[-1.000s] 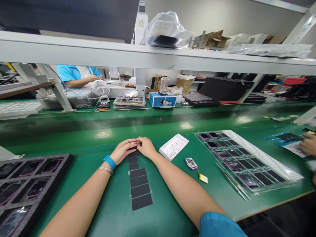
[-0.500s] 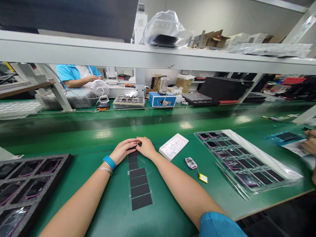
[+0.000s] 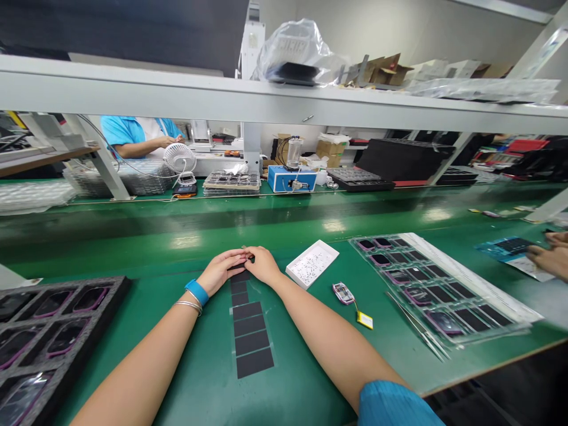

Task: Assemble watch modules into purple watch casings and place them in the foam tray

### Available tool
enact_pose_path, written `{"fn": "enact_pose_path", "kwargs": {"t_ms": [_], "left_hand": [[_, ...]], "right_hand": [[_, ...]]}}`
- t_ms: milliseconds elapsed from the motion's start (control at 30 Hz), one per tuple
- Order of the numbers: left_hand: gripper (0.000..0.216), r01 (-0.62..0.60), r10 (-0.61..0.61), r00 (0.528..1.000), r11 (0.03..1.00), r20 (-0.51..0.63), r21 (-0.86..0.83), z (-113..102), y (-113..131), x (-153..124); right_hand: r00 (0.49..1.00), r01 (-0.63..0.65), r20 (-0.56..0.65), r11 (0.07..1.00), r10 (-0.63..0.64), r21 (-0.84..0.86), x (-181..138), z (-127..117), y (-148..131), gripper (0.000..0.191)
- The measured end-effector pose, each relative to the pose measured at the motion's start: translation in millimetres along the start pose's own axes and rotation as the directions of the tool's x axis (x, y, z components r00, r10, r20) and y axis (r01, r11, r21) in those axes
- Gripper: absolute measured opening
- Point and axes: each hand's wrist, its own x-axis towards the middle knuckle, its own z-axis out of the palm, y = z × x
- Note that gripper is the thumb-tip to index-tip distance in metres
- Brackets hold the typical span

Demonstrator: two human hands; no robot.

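My left hand (image 3: pixel 223 269) and my right hand (image 3: pixel 261 264) meet at the far end of a strip of black rectangular pads (image 3: pixel 249 325) lying on the green bench. Fingertips of both hands are pinched together on a small dark piece at the strip's top end; what it is I cannot make out. A blue wristband and a thin bangle sit on my left wrist. To the right of my right hand lie a white tray of tiny parts (image 3: pixel 313 263) and a small purple-rimmed device (image 3: pixel 344 293) wired to a yellow battery (image 3: pixel 365 320).
A black foam tray of devices (image 3: pixel 48 331) is at the left. A clear tray of purple-rimmed devices (image 3: pixel 432 290) lies at the right, with tweezers (image 3: pixel 419 326) beside it. Another person's hands (image 3: pixel 550 255) work at the far right. A conveyor belt, fan and blue box stand beyond.
My hands stay together at the strip's end. The other person's hands at the far right have shifted up and away from the edge.
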Motion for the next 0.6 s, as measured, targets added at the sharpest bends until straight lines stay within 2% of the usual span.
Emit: {"fn": "enact_pose_path", "kwargs": {"t_ms": [600], "left_hand": [[0.037, 0.004, -0.004, 1.0, 1.0, -0.014, -0.006, 2.0, 1.7, -1.4]], "right_hand": [[1.0, 0.003, 0.008, 1.0, -0.003, -0.02, 0.4, 0.2, -0.2, 0.029]]}}
